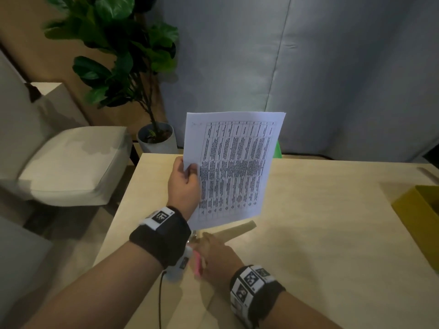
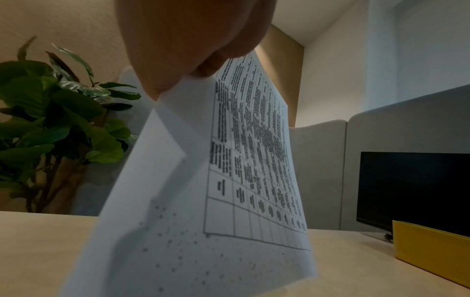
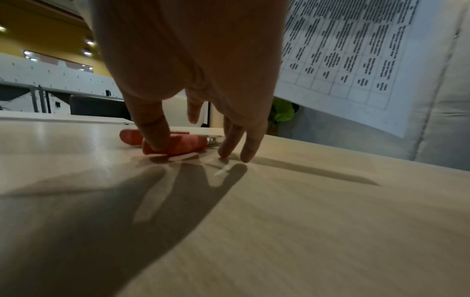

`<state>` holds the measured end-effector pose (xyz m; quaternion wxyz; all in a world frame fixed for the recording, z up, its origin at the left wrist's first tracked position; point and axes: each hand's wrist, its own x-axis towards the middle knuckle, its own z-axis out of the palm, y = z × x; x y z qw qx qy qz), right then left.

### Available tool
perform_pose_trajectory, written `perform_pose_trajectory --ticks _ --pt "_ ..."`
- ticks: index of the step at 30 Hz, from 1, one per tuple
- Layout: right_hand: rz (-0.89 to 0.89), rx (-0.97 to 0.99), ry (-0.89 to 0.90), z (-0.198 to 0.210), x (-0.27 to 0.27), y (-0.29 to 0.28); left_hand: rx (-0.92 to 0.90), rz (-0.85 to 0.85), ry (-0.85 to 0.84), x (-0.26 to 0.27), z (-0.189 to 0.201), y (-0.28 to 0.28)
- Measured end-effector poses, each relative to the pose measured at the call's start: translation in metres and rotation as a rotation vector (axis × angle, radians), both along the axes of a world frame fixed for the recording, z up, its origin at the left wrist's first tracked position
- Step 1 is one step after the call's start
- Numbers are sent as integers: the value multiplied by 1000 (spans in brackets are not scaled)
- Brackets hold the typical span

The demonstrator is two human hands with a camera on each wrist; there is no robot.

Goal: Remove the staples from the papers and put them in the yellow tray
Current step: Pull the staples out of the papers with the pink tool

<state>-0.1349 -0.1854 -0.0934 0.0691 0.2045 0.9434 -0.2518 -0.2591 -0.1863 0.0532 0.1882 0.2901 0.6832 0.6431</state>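
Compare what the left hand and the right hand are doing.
The left hand is raised above the table, pinching the papers upright by their edge; the right hand is down at the table, fingers spread, touching the pink staple remover lying there. Both wear black wristbands.

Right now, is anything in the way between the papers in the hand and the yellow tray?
Nothing visible is. The left hand holds the papers up above the table, and the yellow tray sits at the table's right edge. The bare tabletop lies between them. The right hand is low by the pink staple remover, out of that path.
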Motion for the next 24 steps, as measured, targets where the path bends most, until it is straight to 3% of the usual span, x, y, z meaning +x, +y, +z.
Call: perform_pose_trajectory --ticks 3,10,18,24 --pt "99 130 20 -8 -16 0 2 0 -11 -12 -5 -2" --pt "348 243 -188 -16 -39 2 -14 20 3 -27 -15 -1" --pt "325 233 -182 10 -28 18 9 -13 -18 -19 -13 7" --pt "144 22 -21 41 8 35 18 -9 25 -3 -8 12"
